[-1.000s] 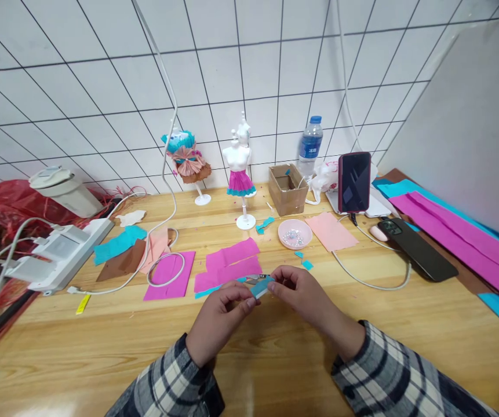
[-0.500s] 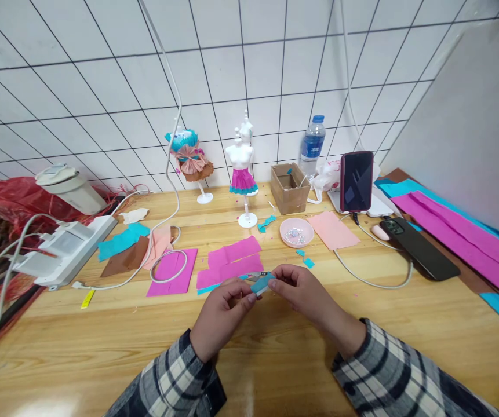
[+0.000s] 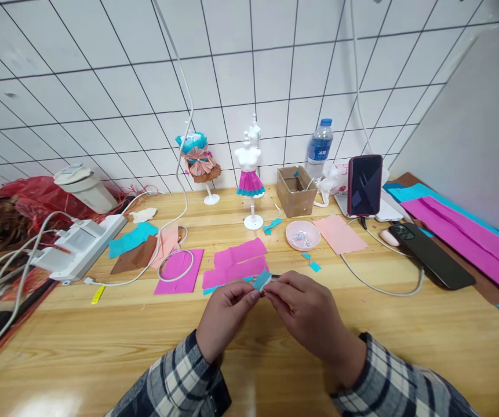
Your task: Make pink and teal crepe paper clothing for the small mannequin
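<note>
My left hand [image 3: 227, 313] pinches a small blue strip of crepe paper [image 3: 262, 280] between thumb and fingers. The strip has a pale white edge along its lower right side. My right hand [image 3: 308, 307] has its fingertips closed at that white edge, and they hide its end. Behind the fingers a dark tool, mostly hidden, shows only a sliver. Just beyond lie magenta paper pieces [image 3: 240, 260]. Farther back stands a small white dress form [image 3: 249, 159] wearing a magenta skirt with a blue hem [image 3: 250, 183].
Beyond my right hand are a pink bowl of beads [image 3: 303, 235], a peach paper sheet [image 3: 340, 234] and a cardboard box [image 3: 297, 200]. Phones [image 3: 432, 255] and cables lie right. A power strip [image 3: 88, 246] and coiled white cable [image 3: 175, 266] are left. A second dressed form [image 3: 201, 162] stands behind.
The blue strip is turned more upright in my left fingers. My right fingertips have shifted from its upper right end down to the white edge. The view has swung slightly left.
</note>
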### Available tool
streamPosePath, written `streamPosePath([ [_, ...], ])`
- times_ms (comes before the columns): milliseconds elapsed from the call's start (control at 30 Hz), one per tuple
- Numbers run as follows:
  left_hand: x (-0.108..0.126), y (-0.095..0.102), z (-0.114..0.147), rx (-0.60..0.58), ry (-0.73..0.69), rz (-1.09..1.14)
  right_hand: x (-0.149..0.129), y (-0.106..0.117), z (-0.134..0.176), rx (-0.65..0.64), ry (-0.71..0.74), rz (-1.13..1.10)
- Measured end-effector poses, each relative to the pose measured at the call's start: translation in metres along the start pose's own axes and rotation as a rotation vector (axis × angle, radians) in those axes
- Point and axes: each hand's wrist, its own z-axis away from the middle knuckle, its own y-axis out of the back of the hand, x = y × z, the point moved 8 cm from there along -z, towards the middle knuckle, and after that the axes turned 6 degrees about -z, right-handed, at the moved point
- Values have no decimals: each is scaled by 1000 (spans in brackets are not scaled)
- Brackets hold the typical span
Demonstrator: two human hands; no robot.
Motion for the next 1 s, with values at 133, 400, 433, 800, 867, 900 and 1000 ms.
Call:
streamPosePath([
  [133, 7, -3, 1, -31, -59, -43, 6, -7, -2, -52, -33, -14],
  [400, 8, -2, 1, 4, -108, -168, 4, -6, -1, -71, -9, -6],
  [433, 9, -2, 2, 15, -115, -199, 4, -6, -1, -66, -7, 0],
  [800, 9, 4, 3, 103, -137, -319, 3, -7, 0, -14, 20, -28],
  [867, 9, 4, 3, 95, -127, -297, 2, -9, 1, -6, 24, -16],
  [900, 8, 4, 3, 92, -121, -289, 1, -10, 2, -7, 27, -10],
  [1000, 7, 4, 3, 101, -114, -273, -2, -14, 4, -22, 34, -2],
])
